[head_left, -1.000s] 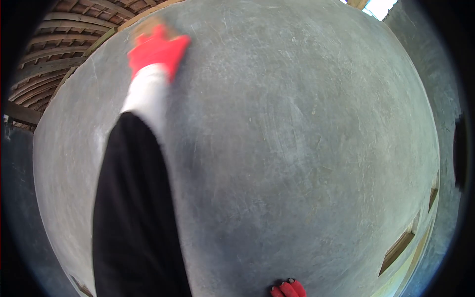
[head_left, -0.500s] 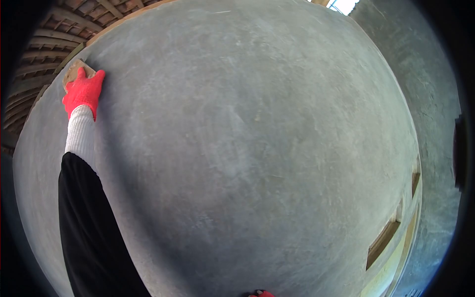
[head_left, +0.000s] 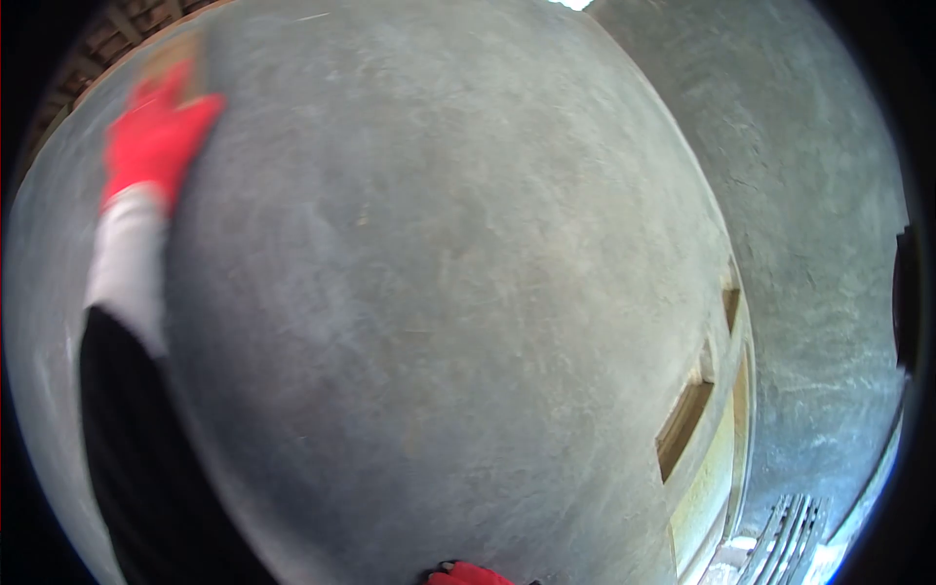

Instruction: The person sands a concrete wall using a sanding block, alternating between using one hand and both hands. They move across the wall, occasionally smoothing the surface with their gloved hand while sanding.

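Observation:
My left hand point(head_left: 156, 141), in a red glove with a white knitted cuff, reaches up at the upper left. Its fingers are closed on a tan flat block point(head_left: 178, 63), which lies against the grey plastered wall point(head_left: 419, 263). Motion smears both the hand and the block. At the bottom edge, only the top of my right hand point(head_left: 471, 574) shows, red-gloved with curled fingers. Dark bits stick out beside it, and I cannot tell what it grips.
Rafters and roof tiles point(head_left: 112, 44) border the wall at the upper left. To the right, another grey wall point(head_left: 790, 195) meets it at a corner. Low on the right are a recessed opening point(head_left: 684, 431), a smaller opening point(head_left: 730, 309) and slatted bars point(head_left: 783, 536).
My left hand has moved right along the wall with the tan block. The view has turned right and somewhat down, showing more of the side wall, the bars and my right hand.

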A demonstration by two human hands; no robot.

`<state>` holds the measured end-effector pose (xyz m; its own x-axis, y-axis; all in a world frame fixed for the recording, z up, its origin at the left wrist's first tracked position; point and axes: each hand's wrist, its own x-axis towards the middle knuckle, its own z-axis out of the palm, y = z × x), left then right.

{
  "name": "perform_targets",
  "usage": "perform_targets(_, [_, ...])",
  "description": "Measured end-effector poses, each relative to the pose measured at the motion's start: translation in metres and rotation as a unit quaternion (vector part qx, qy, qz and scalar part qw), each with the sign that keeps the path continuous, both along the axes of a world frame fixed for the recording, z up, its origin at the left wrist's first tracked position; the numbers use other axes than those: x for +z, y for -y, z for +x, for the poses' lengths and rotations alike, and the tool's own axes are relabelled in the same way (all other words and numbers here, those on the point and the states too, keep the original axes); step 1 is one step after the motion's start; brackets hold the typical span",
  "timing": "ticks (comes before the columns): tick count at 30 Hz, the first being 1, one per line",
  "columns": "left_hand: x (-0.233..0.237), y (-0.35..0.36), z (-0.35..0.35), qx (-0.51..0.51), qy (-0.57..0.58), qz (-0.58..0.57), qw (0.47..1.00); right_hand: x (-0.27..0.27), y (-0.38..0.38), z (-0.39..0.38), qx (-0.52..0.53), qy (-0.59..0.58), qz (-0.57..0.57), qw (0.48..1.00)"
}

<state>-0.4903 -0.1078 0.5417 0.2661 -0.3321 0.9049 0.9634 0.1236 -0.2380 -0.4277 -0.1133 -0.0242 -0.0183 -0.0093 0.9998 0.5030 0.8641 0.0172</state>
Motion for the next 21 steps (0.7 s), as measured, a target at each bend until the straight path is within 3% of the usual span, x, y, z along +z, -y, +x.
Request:
perform_targets(2, [0.074,-0.003,-0.106,0.025,0.121,0.040,0.992,-0.003,-0.005,0.002,-0.008,0.008,0.001,1.000])
perform_targets(4, [0.130,-0.023,-0.187,0.079,0.174,0.110,0.975,-0.003,-0.006,0.003,0.072,0.057,-0.033,0.995])
perform_targets(7, [0.098,-0.032,-0.108,0.064,0.181,0.101,0.976,0.000,-0.003,0.000,0.034,0.024,-0.015,0.999])
perform_targets(11, [-0.016,-0.048,0.065,0.026,-0.055,0.032,0.998,0.003,0.001,0.003,0.014,0.046,-0.028,0.998])
perform_targets(13, [-0.074,-0.049,0.126,0.036,-0.100,-0.009,0.994,0.001,-0.004,0.001,0.008,0.050,-0.038,0.998])
perform_targets(16, [-0.103,-0.046,0.123,0.010,-0.161,-0.035,0.986,-0.010,-0.008,0.006,0.040,0.026,-0.038,0.998])
perform_targets(18, [-0.065,-0.061,0.073,-0.042,-0.228,0.024,0.972,-0.017,-0.009,0.019,0.081,0.018,-0.062,0.995])
perform_targets(21, [-0.038,-0.011,-0.018,0.050,-0.132,0.015,0.990,-0.036,0.010,0.062,-0.003,-0.060,-0.137,0.989])
